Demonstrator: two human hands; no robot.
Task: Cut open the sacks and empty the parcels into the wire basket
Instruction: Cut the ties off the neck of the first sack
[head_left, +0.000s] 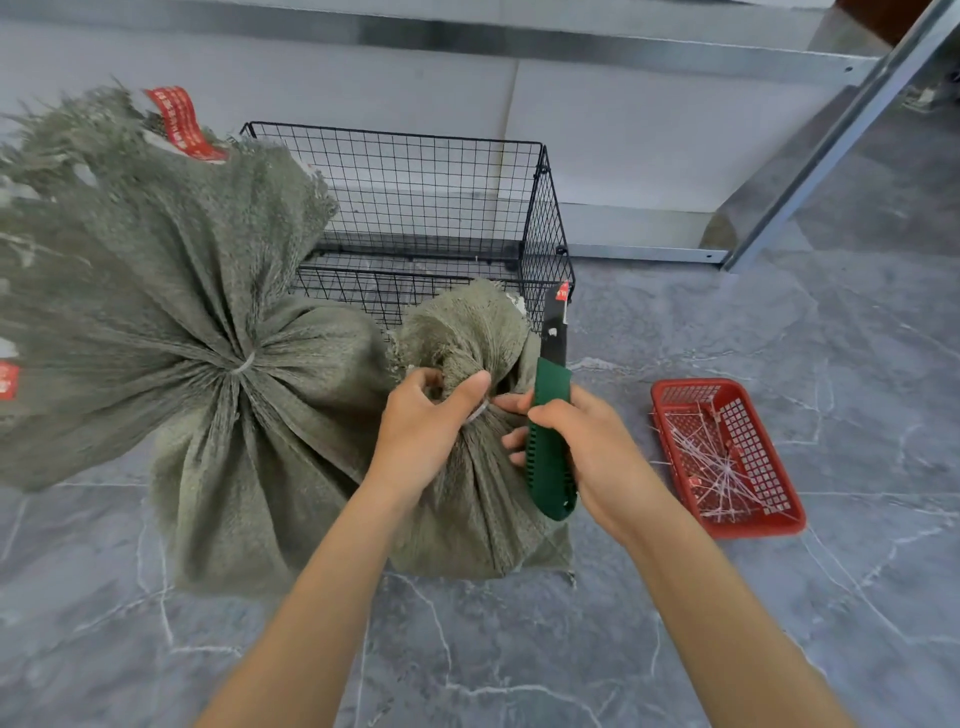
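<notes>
A small grey-green woven sack (483, 509) stands on the floor in front of the black wire basket (545, 208). A white cable tie (477, 413) binds its neck. My left hand (426, 431) grips the gathered neck just at the tie. My right hand (587, 452) holds a green-handled utility knife (548, 447) upright beside the neck, its black blade pointing up and away. A bigger tied sack (197, 332) leans at the left, touching the small one. No parcels show inside the basket.
A red plastic tray (769, 441) with several cut white ties lies on the floor to the right. Behind the basket runs a grey metal shelf frame (831, 140). Another sack with a red label (182, 122) is at the far left.
</notes>
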